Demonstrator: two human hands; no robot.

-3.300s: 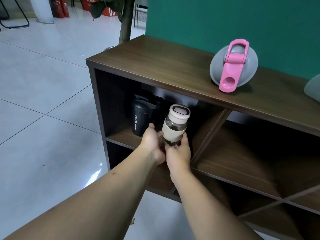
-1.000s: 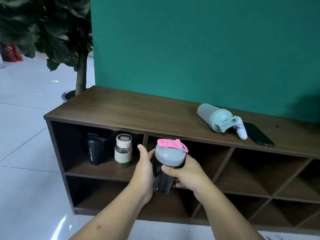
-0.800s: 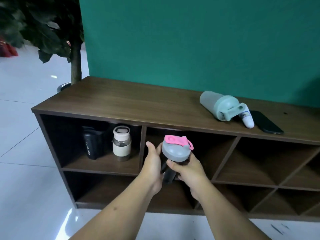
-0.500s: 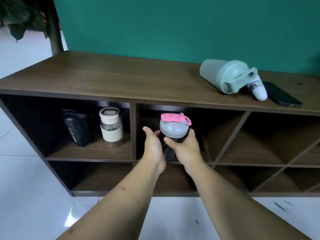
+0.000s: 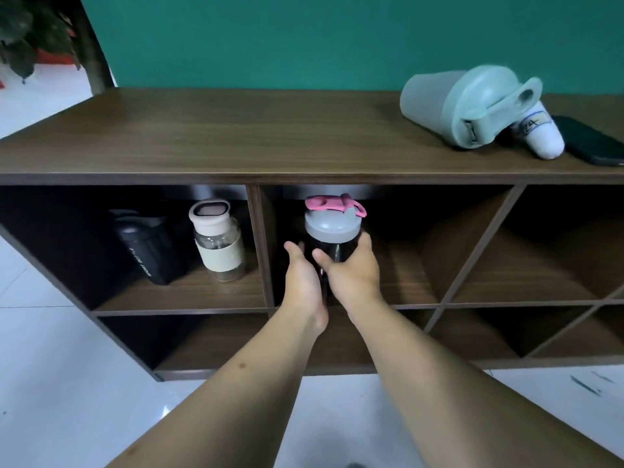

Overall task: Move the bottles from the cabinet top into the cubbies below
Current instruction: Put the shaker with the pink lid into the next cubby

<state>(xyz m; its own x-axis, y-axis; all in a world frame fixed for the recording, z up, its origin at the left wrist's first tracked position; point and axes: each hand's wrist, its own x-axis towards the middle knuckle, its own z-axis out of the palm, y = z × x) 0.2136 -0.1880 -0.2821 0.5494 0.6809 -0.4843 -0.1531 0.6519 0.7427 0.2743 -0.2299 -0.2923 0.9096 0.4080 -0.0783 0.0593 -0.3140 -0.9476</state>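
White lettering "SPORT BOTTLE" runs down the black bottle (image 5: 148,251) in the left cubby.

A: Which parts of the operator are visible in the head view?

B: Two forearms and two hands. The left hand (image 5: 302,282) and the right hand (image 5: 351,275) are both bare: no gloves, rings or bands can be seen.

A: Any sleeves?

B: None. Both forearms are uncovered from the wrist back to the frame's lower edge. No watch or bracelet shows at either wrist.

A: Any surface markings?

B: The left forearm carries one small dark round spot on its upper surface, about midway along the visible length. A fainter mark lies nearer the lower edge. The right forearm shows no distinct marks.

A: Fingernails?

B: Too small to tell.
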